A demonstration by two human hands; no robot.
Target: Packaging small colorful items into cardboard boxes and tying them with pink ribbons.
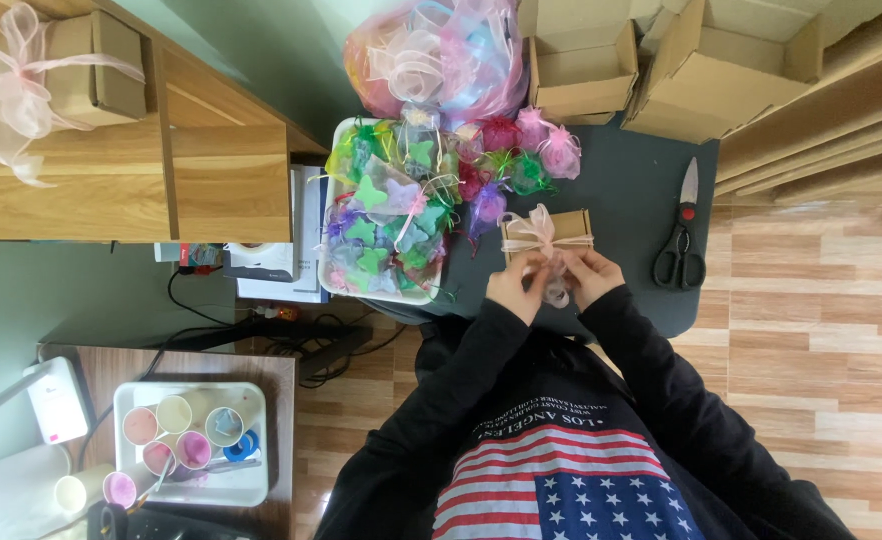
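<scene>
A small brown cardboard box (pixel 573 224) lies on the dark table (pixel 631 200), wrapped with a sheer pink ribbon (pixel 536 230) tied in a bow. My left hand (pixel 514 284) pinches the ribbon at the box's near left side. My right hand (pixel 591 275) pinches the ribbon's other end just right of it. A loose ribbon tail (pixel 558 292) hangs between the two hands. Both arms wear black sleeves.
A white tray (pixel 339 285) of coloured organza pouches with butterfly shapes sits left of the box. Black scissors (pixel 681 250) lie to the right. Open cardboard boxes (pixel 581 60) and a bag of ribbons (pixel 441 50) stand at the far edge. A wooden shelf (pixel 231 180) holds another ribboned box (pixel 96 65).
</scene>
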